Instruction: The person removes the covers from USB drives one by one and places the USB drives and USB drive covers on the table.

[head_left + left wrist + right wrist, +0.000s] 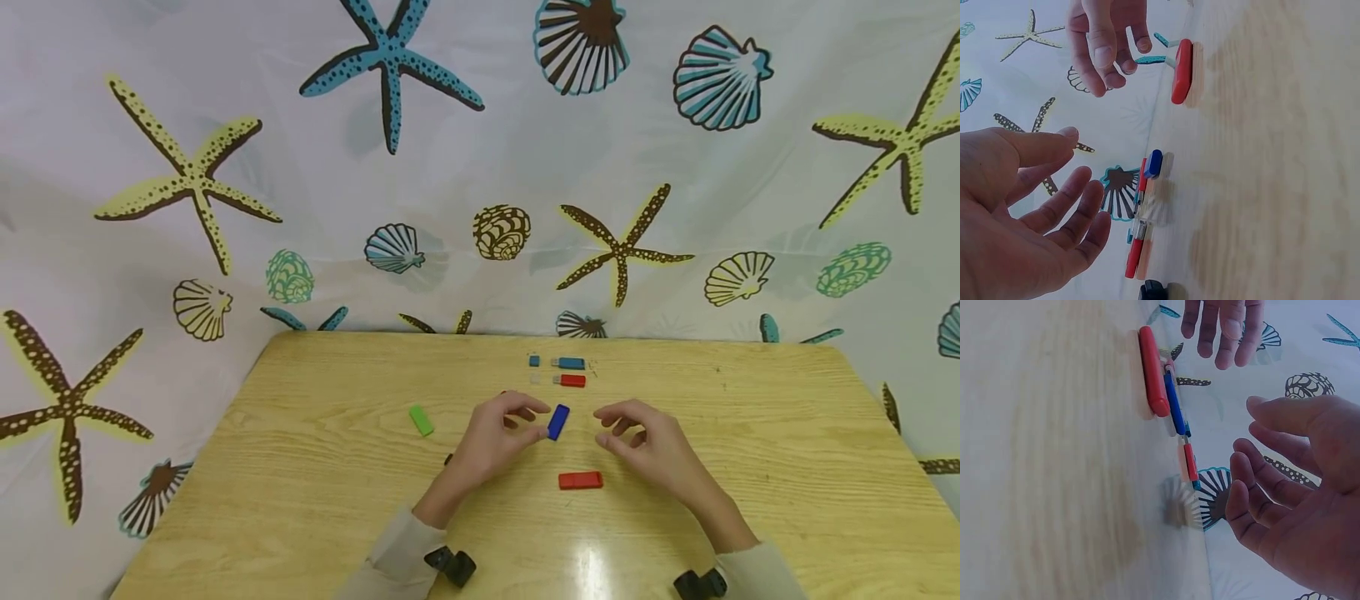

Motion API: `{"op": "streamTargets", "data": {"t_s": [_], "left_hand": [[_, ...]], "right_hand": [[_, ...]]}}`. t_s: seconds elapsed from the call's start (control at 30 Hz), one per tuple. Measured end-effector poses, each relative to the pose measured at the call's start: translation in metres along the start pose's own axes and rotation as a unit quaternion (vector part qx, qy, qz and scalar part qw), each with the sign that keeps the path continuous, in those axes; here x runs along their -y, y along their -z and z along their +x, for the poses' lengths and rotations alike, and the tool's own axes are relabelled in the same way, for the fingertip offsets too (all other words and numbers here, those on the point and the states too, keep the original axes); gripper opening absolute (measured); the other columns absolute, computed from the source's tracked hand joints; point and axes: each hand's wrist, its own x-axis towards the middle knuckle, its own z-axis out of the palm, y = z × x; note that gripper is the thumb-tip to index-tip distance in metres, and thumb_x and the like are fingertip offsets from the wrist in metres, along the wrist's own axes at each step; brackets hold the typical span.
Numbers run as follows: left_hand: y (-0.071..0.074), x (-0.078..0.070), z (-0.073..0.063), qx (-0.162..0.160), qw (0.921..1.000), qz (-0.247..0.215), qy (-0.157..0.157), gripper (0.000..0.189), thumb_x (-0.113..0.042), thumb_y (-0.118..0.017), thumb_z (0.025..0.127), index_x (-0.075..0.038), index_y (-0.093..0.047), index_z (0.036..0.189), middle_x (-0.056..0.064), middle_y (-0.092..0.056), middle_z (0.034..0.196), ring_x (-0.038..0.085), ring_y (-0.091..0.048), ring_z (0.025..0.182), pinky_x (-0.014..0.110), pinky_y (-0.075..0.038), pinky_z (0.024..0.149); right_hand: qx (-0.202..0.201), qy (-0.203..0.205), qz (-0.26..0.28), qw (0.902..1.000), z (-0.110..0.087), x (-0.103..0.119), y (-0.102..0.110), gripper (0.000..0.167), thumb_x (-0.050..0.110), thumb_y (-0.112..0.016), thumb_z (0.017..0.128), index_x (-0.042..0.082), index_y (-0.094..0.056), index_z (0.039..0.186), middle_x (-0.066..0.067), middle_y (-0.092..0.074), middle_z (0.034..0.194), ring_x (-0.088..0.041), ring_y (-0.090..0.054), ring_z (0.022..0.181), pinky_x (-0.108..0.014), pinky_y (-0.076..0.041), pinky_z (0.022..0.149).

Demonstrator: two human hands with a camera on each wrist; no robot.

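Observation:
Both of my hands hover over the table with loosely bent fingers and nothing held. The left hand is nearest to a dark blue stick, apparently a USB stick, lying just past its fingertips. Across from it, the right hand hangs in the air, its thumb and fingers apart. A larger red stick lies between the hands, closer to the front. In the left wrist view, a gap shows between the left fingers and the dark blue stick.
Farther back lie a teal USB stick and a red USB stick, metal plugs bare. Left of them are a small teal cap and a faint clear piece. A green stick lies left. A black object is mostly hidden by the left hand.

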Motion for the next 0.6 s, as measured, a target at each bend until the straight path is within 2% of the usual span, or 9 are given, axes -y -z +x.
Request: {"op": "streamTargets", "data": {"t_s": [0.3,0.6], "left_hand": [[-0.006,-0.003,-0.013,0.016,0.9993,-0.022,0.026,0.022,-0.011,-0.077,0.094,-0.007,-0.073,0.116,0.009,-0.070,0.115,0.024,-0.066,0.105,0.048,-0.054,0.091],[-0.012,-0.006,-0.022,0.031,0.9979,-0.044,0.037,0.024,-0.006,-0.078,0.092,-0.007,-0.072,0.115,0.006,-0.070,0.117,0.027,-0.067,0.106,0.048,-0.055,0.091]], "right_hand": [[0.026,-0.018,0.009,0.9994,-0.011,0.000,-0.003,0.026,0.013,-0.077,0.094,0.005,-0.072,0.118,-0.010,-0.072,0.110,-0.021,-0.065,0.091,-0.029,-0.057,0.070],[0.053,-0.007,0.003,0.9985,-0.016,-0.004,-0.007,0.029,0.011,-0.080,0.091,0.007,-0.072,0.118,-0.006,-0.072,0.109,-0.022,-0.064,0.092,-0.029,-0.055,0.070]]}}
